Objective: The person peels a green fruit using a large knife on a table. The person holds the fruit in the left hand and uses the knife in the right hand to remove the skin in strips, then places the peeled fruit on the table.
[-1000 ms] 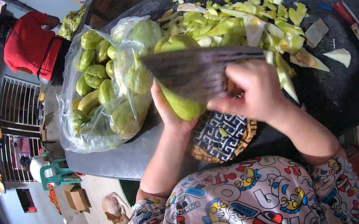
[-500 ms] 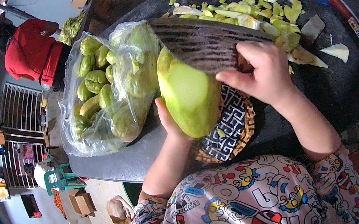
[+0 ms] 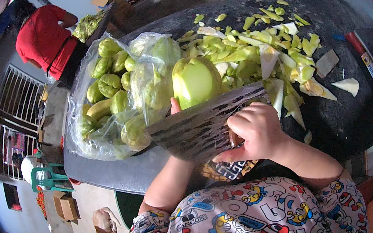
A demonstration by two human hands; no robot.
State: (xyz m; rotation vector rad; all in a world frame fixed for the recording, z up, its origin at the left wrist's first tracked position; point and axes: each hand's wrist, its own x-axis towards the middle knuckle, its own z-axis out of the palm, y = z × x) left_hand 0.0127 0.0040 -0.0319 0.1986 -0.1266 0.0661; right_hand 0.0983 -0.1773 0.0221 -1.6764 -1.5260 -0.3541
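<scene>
A wide cleaver (image 3: 207, 120) with a dark-streaked blade is gripped at its handle by my right hand (image 3: 259, 131). Its blade lies across the near side of a big green papaya (image 3: 197, 82), which has a broad pale peeled face. My left hand (image 3: 175, 105) supports the papaya from its left; one fingertip shows, and the blade hides the rest. Below the blade, part of a round woven piece (image 3: 229, 168) with a black-and-white pattern is visible. Heaped beyond the papaya are green peels and pale scraps (image 3: 245, 52).
On the dark table (image 3: 336, 126), a clear plastic bag (image 3: 85, 145) of chayotes (image 3: 109, 85) stands left of the papaya. A grey block (image 3: 327, 64) and a red-edged dark object (image 3: 364, 54) lie at right. Beyond are a person in red (image 3: 45, 39), a green chair (image 3: 48, 179) and a dog (image 3: 106, 228).
The cleaver has come down toward me from the papaya's upper end and now covers its near part and my left hand. The papaya sits farther away, and the view has shifted.
</scene>
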